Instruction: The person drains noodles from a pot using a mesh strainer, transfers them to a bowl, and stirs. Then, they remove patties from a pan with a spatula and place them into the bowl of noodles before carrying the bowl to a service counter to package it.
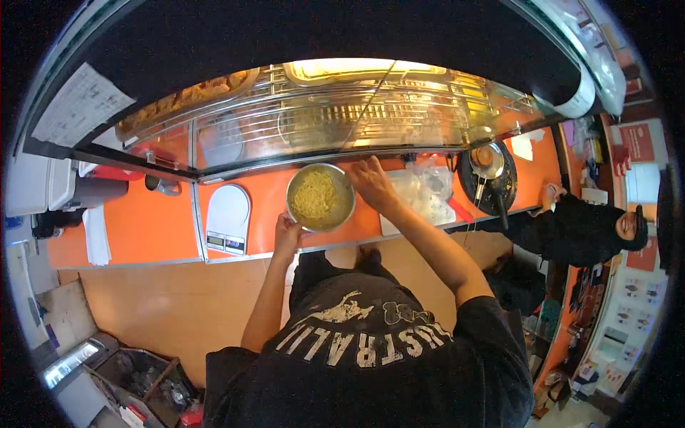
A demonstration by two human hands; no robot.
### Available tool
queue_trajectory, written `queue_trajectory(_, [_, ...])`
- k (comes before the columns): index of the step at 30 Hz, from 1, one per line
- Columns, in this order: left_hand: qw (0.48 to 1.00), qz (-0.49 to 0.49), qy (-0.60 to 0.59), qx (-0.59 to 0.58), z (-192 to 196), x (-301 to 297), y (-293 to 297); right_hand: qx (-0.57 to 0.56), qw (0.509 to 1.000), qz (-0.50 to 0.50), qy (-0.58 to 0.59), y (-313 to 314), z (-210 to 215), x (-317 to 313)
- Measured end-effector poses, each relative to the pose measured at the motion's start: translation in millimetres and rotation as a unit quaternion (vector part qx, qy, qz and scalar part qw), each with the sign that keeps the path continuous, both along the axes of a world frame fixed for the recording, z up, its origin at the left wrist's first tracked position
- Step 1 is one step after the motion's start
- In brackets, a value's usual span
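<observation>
**Steel Bowl of Noodles Being Steadied on the Orange Counter**

Nearest the onlooker, the person in the dark printed shirt is leaning over the counter, both forearms reaching forward.

The left hand is gripping the near-left rim of the round steel bowl, fingers curled over the edge; it is partly closed on the rim. The right hand is resting at the far-right rim of the same bowl, fingers bent downward. Whether it is pinching the rim or only touching it cannot be told.

The bowl is sitting upright on the orange counter, mouth facing up, filled well up with pale yellow noodles. Being round, it is presenting no long axis; the two hands are setting a diagonal line across it, near-left to far-right.

Handling judgement: the bowl is likely rigid, thin-walled and smooth, so possibly slippery at the rim. The load is probably soft, loose and moderately heavy. Opposed grips on the rim, as now, look the most secure hold.

Just left of the bowl a white kitchen scale is lying on the counter. To the right, clear plastic bags are lying on a white board, with a dark round pan beyond. Farther back, a glass display case is spanning the counter.
</observation>
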State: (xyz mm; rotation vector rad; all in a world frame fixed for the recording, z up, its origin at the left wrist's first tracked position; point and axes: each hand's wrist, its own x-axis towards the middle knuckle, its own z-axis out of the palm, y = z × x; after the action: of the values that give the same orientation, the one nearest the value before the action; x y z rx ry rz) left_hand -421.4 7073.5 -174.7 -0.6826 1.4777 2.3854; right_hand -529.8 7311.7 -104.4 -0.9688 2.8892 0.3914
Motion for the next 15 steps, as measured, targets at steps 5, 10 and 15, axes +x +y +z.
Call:
queue_trajectory(5, [0.995,0.014,-0.042,-0.086,26.0,0.3,14.5,-0.085,0.996,0.006,0.033,25.7,-26.3,9.4])
queue_trajectory(10, [0.991,0.034,0.014,-0.129,2.9,18.6,20.2,-0.240,0.968,-0.005,-0.071,60.4,-42.0,51.5])
queue_trajectory(15, [0.982,0.118,0.027,-0.146,67.9,41.3,64.6,-0.294,0.933,-0.078,-0.191,119.6,21.7,82.8])
